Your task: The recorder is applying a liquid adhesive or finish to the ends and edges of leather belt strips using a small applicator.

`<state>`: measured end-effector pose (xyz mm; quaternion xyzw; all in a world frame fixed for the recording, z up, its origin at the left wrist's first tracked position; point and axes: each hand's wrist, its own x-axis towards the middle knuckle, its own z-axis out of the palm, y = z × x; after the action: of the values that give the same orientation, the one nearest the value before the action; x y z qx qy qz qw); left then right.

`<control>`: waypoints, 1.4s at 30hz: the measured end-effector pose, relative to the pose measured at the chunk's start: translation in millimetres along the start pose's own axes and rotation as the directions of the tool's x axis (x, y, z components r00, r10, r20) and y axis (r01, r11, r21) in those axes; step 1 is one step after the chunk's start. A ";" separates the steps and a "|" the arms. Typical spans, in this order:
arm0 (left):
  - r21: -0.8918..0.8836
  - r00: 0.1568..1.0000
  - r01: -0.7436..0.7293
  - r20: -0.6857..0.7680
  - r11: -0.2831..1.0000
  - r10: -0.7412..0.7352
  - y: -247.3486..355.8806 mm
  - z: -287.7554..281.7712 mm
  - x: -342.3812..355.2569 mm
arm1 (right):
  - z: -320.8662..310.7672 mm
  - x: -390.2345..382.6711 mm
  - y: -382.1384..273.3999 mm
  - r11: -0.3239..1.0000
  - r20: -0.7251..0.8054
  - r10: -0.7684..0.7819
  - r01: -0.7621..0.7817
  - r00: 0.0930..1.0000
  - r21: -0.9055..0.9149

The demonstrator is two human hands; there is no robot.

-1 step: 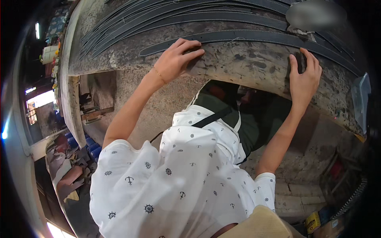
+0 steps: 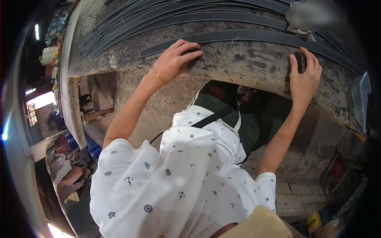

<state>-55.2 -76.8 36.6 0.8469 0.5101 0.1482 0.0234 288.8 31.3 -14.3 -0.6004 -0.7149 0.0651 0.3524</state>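
Note:
A dark grey belt strap (image 2: pixel 254 35) with pale stitching along its edges lies lengthwise near the front of the worn workbench (image 2: pixel 254 61). Over its left part rests my left hand (image 2: pixel 174 59), fingers bent and thumb apart, touching the strap near its rounded end. Farther right, my right hand (image 2: pixel 305 77) lies at the bench's front edge, just short of the strap, with thumb and fingers spread and nothing between them. A loose thread (image 2: pixel 238 39) trails from the strap's near edge between the hands. Behind it lie several similar straps (image 2: pixel 170 18), some overlapping.
A clear plastic container (image 2: pixel 360 101) stands at the bench's right end. A blurred patch covers something at the back right. Leather scraps (image 2: pixel 71 178) and blue rolls (image 2: pixel 93 148) are piled at lower left. A yellow box (image 2: pixel 313 222) sits low on the right.
My left hand has shifted very slightly left along the strap. My right hand and the straps look the same.

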 end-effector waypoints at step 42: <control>-0.505 0.909 0.242 -0.180 0.829 -0.376 27.6 64.1 76.8 | -4.1 -1.3 6.7 1.000 -0.012 -0.005 0.005 1.000 0.021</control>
<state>19.6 -16.0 -1.9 0.6922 0.5882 0.3765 0.1823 296.7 30.6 -15.2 -0.5951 -0.7137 0.0684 0.3631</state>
